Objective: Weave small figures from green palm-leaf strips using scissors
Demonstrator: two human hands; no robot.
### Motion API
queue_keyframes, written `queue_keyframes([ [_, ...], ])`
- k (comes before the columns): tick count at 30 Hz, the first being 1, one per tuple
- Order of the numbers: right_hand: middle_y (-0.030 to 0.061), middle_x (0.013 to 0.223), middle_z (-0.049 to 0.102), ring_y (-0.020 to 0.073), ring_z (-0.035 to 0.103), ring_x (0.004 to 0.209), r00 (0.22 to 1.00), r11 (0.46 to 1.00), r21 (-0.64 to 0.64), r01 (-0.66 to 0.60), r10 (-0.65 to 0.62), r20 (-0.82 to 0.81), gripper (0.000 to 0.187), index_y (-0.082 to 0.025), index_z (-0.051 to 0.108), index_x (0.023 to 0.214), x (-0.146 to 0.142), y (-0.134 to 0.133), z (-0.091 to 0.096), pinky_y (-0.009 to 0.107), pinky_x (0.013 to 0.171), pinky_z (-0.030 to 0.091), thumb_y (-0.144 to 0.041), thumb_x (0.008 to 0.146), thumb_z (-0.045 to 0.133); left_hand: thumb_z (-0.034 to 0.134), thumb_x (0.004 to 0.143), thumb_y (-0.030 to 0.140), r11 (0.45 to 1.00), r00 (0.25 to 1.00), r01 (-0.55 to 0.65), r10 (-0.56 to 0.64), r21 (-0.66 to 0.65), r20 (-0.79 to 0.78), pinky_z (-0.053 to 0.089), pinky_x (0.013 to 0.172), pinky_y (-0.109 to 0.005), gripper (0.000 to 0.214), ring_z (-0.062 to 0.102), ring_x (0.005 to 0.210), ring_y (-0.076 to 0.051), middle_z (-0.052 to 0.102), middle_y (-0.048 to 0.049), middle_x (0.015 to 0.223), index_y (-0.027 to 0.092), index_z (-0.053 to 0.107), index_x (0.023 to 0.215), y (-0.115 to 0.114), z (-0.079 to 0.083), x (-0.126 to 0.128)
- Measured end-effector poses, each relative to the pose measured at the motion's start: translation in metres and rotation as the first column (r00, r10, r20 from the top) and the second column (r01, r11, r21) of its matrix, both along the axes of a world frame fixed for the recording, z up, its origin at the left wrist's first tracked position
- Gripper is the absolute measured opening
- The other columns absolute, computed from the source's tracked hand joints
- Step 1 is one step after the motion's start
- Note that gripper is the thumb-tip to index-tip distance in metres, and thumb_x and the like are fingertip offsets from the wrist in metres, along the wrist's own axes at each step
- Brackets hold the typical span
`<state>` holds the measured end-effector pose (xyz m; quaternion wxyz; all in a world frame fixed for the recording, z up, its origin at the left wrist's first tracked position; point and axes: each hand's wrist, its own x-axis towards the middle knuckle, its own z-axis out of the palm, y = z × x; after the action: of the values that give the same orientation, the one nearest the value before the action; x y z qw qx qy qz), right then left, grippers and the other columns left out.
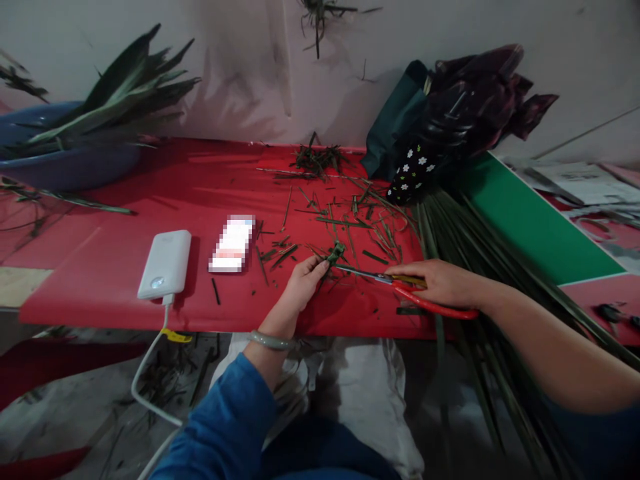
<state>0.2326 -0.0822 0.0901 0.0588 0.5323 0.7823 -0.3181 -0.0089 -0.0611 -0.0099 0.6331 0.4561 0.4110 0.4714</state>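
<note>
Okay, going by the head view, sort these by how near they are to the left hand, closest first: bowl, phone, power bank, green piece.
1. Green piece: pinched in the left hand.
2. Phone: to the hand's left.
3. Power bank: farther left, past the phone.
4. Bowl: far left, toward the back.

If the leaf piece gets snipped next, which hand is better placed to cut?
The right hand, most likely: it holds the scissors, which point toward the leaf piece. The left hand pinches that piece, so it seems better placed to steady it.
</note>
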Motion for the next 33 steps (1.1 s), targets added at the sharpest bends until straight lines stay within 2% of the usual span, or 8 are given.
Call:
queue_keyframes([
  [10, 0.0014, 0.104, 0.062, 0.0226, 0.057, 0.093, 1.000, 1.000, 0.005, -0.003, 0.003, 0.002, 0.062, -0.023, 0.052, 0.115, 0.001, 0.000, -0.002, 0.029, 0.079, 0.044, -0.054, 0.062, 0.058, 0.059, 0.065, 0.041, 1.000, 1.000, -0.006, 0.007, -0.013, 0.014, 0.039, 0.057, -0.021, 0.027, 0.047, 0.053, -0.008, 0.053, 0.0031, 0.057, 0.014, 0.054, 0.067, 0.000, 0.000, 0.001],
  [16, 0.0002, 0.103, 0.062, 0.0235, 0.057, 0.093, 1.000, 0.999, 0.037, 0.001, 0.000, -0.016, 0.060, -0.026, 0.052, 0.114, 0.002, -0.001, -0.002, 0.031, 0.079, 0.044, -0.054, 0.061, 0.057, 0.058, 0.066, 0.040, 1.000, 1.000, -0.012, 0.013, -0.009, 0.022, 0.039, 0.058, -0.022, 0.026, 0.048, 0.054, -0.008, 0.054, 0.0029, 0.058, 0.015, 0.054, 0.068, 0.000, -0.002, 0.000],
  [25, 0.0036, 0.113, 0.057, 0.0257, 0.053, 0.101, 1.000, 1.000, 0.012, 0.007, -0.007, 0.021, 0.064, -0.023, 0.048, 0.119, 0.026, -0.004, -0.002, 0.033, 0.084, 0.043, -0.053, 0.063, 0.057, 0.056, 0.068, 0.038, 0.999, 1.000, -0.027, 0.027, 0.018, -0.012, 0.038, 0.059, -0.022, 0.024, 0.049, 0.055, -0.009, 0.055, 0.0023, 0.058, 0.015, 0.052, 0.065, 0.000, 0.000, 0.000],
  [33, 0.0022, 0.107, 0.061, 0.0249, 0.056, 0.096, 1.000, 1.000, -0.013, 0.018, -0.018, -0.015, 0.064, -0.024, 0.050, 0.117, 0.010, -0.005, -0.001, 0.032, 0.081, 0.045, -0.053, 0.060, 0.059, 0.056, 0.069, 0.037, 1.000, 1.000, 0.007, -0.007, 0.017, 0.000, 0.039, 0.059, -0.022, 0.022, 0.050, 0.056, -0.009, 0.055, 0.0020, 0.061, 0.014, 0.053, 0.068, -0.001, -0.002, -0.001],
])
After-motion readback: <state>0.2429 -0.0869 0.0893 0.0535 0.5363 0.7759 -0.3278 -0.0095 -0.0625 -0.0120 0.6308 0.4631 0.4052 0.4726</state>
